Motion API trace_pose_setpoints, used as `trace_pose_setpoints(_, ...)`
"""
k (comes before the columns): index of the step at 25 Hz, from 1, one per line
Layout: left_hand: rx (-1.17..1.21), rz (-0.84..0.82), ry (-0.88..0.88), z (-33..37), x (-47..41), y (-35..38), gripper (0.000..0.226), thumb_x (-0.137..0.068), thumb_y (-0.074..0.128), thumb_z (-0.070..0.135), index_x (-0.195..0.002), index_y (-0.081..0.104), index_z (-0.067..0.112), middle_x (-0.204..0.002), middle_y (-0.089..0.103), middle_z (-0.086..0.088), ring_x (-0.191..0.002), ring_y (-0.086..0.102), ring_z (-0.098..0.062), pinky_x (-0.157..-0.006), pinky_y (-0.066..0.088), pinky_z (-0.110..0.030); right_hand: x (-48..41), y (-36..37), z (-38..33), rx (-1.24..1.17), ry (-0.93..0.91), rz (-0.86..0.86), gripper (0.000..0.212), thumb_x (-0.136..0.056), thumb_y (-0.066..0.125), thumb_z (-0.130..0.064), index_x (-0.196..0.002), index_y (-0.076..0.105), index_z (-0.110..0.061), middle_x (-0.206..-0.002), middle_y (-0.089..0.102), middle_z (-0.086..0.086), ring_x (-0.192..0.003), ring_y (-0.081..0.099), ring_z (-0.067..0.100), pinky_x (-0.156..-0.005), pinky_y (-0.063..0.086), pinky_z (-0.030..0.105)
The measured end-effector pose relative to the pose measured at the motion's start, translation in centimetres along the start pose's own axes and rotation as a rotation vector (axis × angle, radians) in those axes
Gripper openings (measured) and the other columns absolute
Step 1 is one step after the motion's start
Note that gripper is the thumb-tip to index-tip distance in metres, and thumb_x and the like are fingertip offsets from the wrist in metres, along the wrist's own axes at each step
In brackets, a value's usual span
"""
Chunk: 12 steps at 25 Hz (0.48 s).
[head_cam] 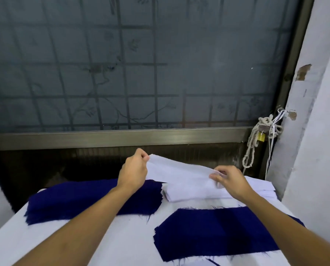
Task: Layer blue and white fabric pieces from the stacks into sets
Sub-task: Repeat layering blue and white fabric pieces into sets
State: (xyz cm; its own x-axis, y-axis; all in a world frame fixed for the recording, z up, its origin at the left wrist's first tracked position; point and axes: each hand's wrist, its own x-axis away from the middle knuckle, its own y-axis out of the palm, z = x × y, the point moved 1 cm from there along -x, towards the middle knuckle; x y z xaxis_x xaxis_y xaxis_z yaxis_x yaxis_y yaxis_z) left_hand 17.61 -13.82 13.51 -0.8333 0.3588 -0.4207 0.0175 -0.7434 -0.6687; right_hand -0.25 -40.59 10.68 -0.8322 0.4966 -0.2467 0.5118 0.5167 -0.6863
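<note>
As left hand [133, 169] and right hand [230, 181] pinch it, a white strip [179, 173] hangs.

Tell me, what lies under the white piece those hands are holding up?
The white stack lies under the lifted white piece, which the left hand and right hand pinch at its ends. The stack's far part is covered and cannot be seen.

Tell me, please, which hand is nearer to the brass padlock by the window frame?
Right. The right hand is below and left of the padlock, pinching the white fabric piece; the left hand pinches its other end, farther left.
</note>
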Motion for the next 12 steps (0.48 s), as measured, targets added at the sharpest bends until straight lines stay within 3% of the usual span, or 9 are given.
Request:
trace_pose_setpoints(3,-0.019,0.026,-0.053,-2.4,1.4,-3.7,0.016,-0.107,0.045,0.033,-0.094,0.052,0.028,-0.078,0.064,0.004,-0.067,0.059,-0.016,-0.057,0.048,-0.037,2.2,-0.9,-0.9,-0.098,0.012,0.016,0.015,-0.096,0.068,-0.026,-0.097,0.073,-0.012,-0.094,0.07,0.001,-0.091,0.066,0.02,-0.082,0.05,0.033)
trace_pose_setpoints(7,0.02,-0.006,-0.076,-5.2,3.2,-6.8,0.021,-0.106,0.048,0.038,-0.092,0.055,0.024,-0.08,0.066,0.0,-0.075,0.063,-0.02,-0.069,0.054,-0.043,4.4,-0.4,-2.2,-0.189,0.071,0.036,0.021,-0.1,0.062,-0.03,-0.101,0.072,-0.011,-0.094,0.072,0.008,-0.088,0.068,0.024,-0.075,0.049,0.036)
trace_pose_setpoints(10,0.056,0.021,-0.101,-6.2,4.7,-8.6,0.032,-0.105,0.047,0.044,-0.088,0.055,0.019,-0.073,0.063,-0.003,-0.067,0.059,-0.018,-0.058,0.046,-0.032,5.8,0.5,-3.6,-0.247,0.078,-0.001,0.026,-0.104,0.054,-0.033,-0.109,0.069,-0.013,-0.098,0.071,0.013,-0.079,0.074,0.019,-0.077,0.053,0.045)
trace_pose_setpoints(12,0.135,0.091,-0.115,-6.6,5.8,-9.9,0.037,-0.103,0.05,0.045,-0.084,0.055,0.014,-0.067,0.058,-0.001,-0.061,0.052,-0.014,-0.055,0.041,-0.026,7.0,1.0,-4.2,-0.309,0.057,-0.015,0.026,-0.104,0.051,-0.036,-0.107,0.069,-0.018,-0.096,0.071,0.011,-0.079,0.075,0.018,-0.08,0.054,0.044)
